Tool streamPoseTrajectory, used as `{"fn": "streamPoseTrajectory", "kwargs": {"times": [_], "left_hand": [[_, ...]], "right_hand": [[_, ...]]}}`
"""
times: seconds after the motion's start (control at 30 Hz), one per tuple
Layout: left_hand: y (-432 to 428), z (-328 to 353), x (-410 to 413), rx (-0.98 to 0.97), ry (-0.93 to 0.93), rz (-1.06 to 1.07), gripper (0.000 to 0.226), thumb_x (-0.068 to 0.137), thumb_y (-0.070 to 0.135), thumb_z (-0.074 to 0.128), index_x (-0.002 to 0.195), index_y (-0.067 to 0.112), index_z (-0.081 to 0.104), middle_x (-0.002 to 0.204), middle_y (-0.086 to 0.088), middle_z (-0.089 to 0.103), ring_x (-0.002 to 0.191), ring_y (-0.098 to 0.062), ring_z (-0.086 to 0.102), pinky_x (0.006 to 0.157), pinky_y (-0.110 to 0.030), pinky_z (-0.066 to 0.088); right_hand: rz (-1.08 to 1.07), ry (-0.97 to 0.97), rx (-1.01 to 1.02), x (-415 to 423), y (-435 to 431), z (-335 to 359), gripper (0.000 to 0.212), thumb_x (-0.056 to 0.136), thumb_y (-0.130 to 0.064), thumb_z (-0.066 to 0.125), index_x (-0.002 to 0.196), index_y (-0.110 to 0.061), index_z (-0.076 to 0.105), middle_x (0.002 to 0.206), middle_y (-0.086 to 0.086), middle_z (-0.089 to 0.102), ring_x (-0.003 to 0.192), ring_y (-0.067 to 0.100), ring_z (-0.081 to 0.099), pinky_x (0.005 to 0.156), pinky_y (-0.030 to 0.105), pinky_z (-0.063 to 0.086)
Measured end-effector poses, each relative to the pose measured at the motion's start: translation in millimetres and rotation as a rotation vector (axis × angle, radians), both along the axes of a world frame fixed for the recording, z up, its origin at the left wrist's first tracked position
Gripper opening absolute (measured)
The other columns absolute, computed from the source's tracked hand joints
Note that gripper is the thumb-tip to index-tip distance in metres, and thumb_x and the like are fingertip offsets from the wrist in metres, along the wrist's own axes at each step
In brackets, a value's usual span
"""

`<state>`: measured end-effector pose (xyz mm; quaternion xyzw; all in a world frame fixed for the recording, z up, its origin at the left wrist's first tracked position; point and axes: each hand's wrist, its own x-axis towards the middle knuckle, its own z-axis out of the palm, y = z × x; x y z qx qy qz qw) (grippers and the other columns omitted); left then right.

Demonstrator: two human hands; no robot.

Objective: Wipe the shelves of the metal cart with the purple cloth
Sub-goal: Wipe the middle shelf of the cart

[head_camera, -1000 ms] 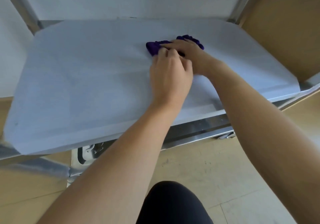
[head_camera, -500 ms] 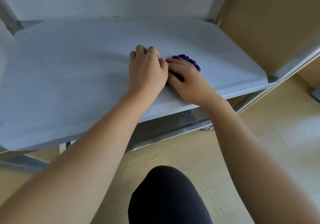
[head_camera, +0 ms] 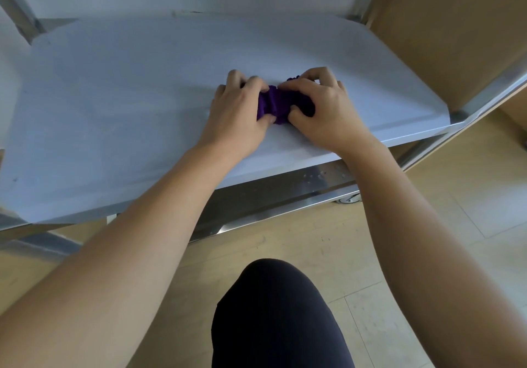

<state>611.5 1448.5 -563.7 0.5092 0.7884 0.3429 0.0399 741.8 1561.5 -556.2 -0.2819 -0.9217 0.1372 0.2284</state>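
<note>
Cloth (head_camera: 272, 105): bunched on shelf (head_camera: 114, 105), near its front edge | Your left hand (head_camera: 239, 116): clenched on cloth's left end | Your right hand (head_camera: 322, 111): clenched on its right end

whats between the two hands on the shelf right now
In the head view, the bunched purple cloth lies between the left hand and right hand, both gripping it on the shelf.

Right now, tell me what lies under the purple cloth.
The purple cloth rests on the pale shelf sheet, bunched between the left hand and right hand. The surface directly beneath it is covered, so not visible.
</note>
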Motion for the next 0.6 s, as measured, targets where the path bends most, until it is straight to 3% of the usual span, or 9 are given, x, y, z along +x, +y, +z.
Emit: {"fn": "streamPoseTrajectory", "kwargs": {"times": [0.1, 0.2, 0.37, 0.47, 0.6], "left_hand": [[-6.0, 5.2, -1.0, 0.033, 0.016, -0.014, 0.036, 0.082, 0.011, 0.067, 0.115, 0.016, 0.056, 0.116, -0.009, 0.046, 0.09, -0.031, 0.057, 0.07, -0.031, 0.039], [-16.8, 9.1, -2.8, 0.027, 0.017, -0.003, 0.033, 0.082, 0.009, 0.064, 0.113, 0.019, 0.057, 0.112, -0.007, 0.046, 0.086, -0.031, 0.057, 0.069, -0.031, 0.04], [-49.0, 9.9, -4.0, 0.055, -0.01, -0.021, 0.032, 0.08, 0.008, 0.065, 0.109, 0.02, 0.059, 0.107, -0.005, 0.047, 0.085, -0.026, 0.056, 0.074, -0.035, 0.046], [-74.5, 15.4, -3.5, 0.091, -0.019, -0.003, 0.03, 0.08, 0.007, 0.064, 0.107, 0.02, 0.059, 0.108, -0.004, 0.049, 0.085, -0.019, 0.054, 0.071, -0.022, 0.037], [-124.8, 23.0, 0.1, 0.147, 0.0, -0.053, 0.031, 0.078, 0.005, 0.067, 0.106, 0.018, 0.062, 0.108, -0.005, 0.052, 0.089, -0.012, 0.053, 0.075, -0.016, 0.04]], "right_hand": [[-0.028, -0.17, -0.099, 3.4, -2.3, 7.7, 0.057, 0.084, -0.038, 0.059, 0.14, -0.037, 0.05, 0.14, 0.008, 0.041, 0.129, 0.026, 0.039, 0.107, 0.031, 0.026], [0.038, -0.265, -0.109, 2.6, -4.5, 12.8, 0.061, 0.074, -0.048, 0.057, 0.135, -0.044, 0.051, 0.135, 0.003, 0.045, 0.123, 0.028, 0.043, 0.101, 0.025, 0.026], [0.067, -0.134, -0.093, -3.4, -30.1, 12.7, 0.046, 0.07, -0.027, 0.068, 0.116, -0.023, 0.066, 0.109, 0.003, 0.056, 0.088, 0.025, 0.06, 0.08, 0.027, 0.045], [0.074, -0.004, -0.096, -3.8, -59.6, 10.0, 0.04, 0.068, -0.025, 0.063, 0.108, -0.019, 0.066, 0.1, 0.002, 0.059, 0.078, 0.023, 0.059, 0.071, 0.038, 0.052], [0.1, 0.14, -0.139, 8.3, -104.1, 8.8, 0.034, 0.07, -0.025, 0.061, 0.104, -0.02, 0.065, 0.095, -0.004, 0.06, 0.074, 0.017, 0.06, 0.067, 0.039, 0.052]]}}
